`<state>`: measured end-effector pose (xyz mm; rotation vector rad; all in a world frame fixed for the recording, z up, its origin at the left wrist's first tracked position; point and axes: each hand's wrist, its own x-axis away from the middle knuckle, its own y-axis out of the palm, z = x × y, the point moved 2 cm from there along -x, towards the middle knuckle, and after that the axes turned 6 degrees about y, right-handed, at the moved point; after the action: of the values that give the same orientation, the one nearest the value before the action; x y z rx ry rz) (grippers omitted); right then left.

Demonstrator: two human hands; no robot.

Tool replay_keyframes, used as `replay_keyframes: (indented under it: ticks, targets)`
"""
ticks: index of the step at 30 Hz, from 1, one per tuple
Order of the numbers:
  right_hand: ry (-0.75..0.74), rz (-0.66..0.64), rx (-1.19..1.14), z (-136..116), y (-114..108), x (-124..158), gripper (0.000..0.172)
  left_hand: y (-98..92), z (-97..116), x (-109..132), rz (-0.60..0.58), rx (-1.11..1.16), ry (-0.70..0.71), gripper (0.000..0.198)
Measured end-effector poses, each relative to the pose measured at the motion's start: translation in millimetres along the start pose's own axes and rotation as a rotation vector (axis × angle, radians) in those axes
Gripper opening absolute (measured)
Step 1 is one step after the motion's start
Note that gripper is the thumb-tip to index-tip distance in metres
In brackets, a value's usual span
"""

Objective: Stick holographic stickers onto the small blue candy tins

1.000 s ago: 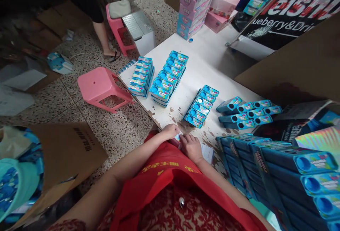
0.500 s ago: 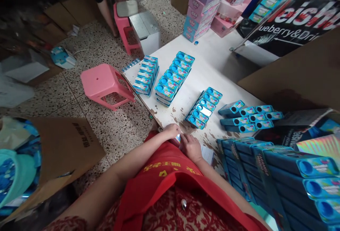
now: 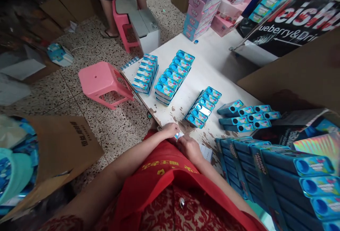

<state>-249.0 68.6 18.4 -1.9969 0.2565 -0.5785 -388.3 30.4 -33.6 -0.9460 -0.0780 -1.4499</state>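
Hands at sm. item, bucket w/ pcs

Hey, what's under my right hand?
Part of a pale item shows between your right hand and left hand. The rest is covered by your hands, so I can't tell what it is.

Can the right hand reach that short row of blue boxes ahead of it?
Probably yes: only worn tabletop shows between the right hand and the row of blue boxes, though that hand is busy at a small printed piece.
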Motion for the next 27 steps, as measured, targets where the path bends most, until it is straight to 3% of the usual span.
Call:
replay_keyframes:
  ticks: [2, 5, 8, 10, 13, 16, 20, 23, 27]
  targets:
    - [0.011, -0.004, -0.155, -6, -19, 6, 0.012, -1.9, 1, 4, 0.016, 0.018, 0.034, 0.019]
    - [0.092, 0.130, -0.432, -8, -51, 10, 0.014, -11.6, 5, 18, 0.109, 0.057, 0.094, 0.027]
    - [0.184, 0.289, -0.627, -6, -75, 11, 0.021, -26.0, 17, 39, 0.292, 0.365, 0.287, 0.040]
    - [0.251, 0.358, -0.713, -4, -81, 9, 0.022, -30.5, 26, 49, 0.247, 0.635, 0.404, 0.038]
    - [0.373, 0.424, -0.839, 1, -76, 5, 0.025, -29.8, 33, 49, 0.104, 0.808, 0.326, 0.031]
    - [0.506, 0.507, -0.974, 10, -60, -5, 0.030, -33.3, 36, 38, 0.122, 0.784, 0.227, 0.027]
    - [0.643, 0.650, -1.072, 19, -41, -22, 0.038, -47.9, 41, 18, 0.128, 0.610, 0.246, 0.025]
    - [0.688, 0.698, -1.092, 22, -37, -31, 0.040, -61.4, 45, 6, 0.157, 0.538, 0.226, 0.021]
    - [0.695, 0.724, -1.114, 27, -39, -35, 0.040, -72.9, 50, -4, 0.076, 0.558, 0.236, 0.031]
